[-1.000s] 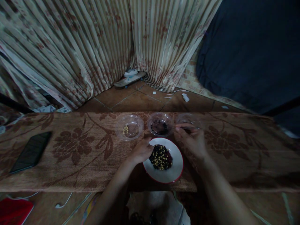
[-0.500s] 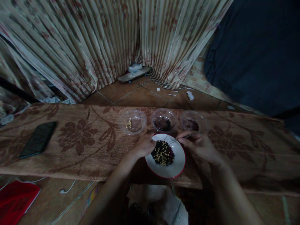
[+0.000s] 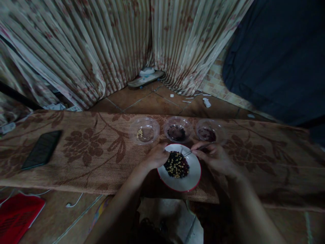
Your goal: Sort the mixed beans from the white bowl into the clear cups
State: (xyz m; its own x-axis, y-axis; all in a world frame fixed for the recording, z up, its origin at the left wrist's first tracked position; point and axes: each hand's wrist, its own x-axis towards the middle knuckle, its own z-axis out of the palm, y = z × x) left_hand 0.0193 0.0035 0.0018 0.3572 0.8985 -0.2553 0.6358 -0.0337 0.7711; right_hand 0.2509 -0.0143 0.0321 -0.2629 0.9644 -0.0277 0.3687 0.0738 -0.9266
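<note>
A white plate (image 3: 194, 174) with a red rim sits near the front of the cloth-covered bench. A pile of mixed beans (image 3: 177, 165), black, dark red and pale yellow, lies on its left half. My left hand (image 3: 157, 156) is closed on the plate's left rim, thumb over the edge. Between the fingers of my right hand (image 3: 212, 156) are thin metal tweezers (image 3: 188, 153), their tips over the plate beside the pile. Behind the plate stand three clear bowls: one with yellow beans (image 3: 139, 133), one with black beans (image 3: 179, 134), one with dark red beans (image 3: 210, 135).
A dark phone (image 3: 42, 149) lies at the left of the patterned bench cloth (image 3: 93, 169). Beyond the bench are a skateboard (image 3: 146, 80), scraps on the tiled floor and striped curtains (image 3: 122, 44). A red bag-like item (image 3: 19, 217) and an earphone cable lie at front left.
The tweezers' prongs look closer together than before. Both hands and the plate have stayed almost in place; the view has shifted slightly.
</note>
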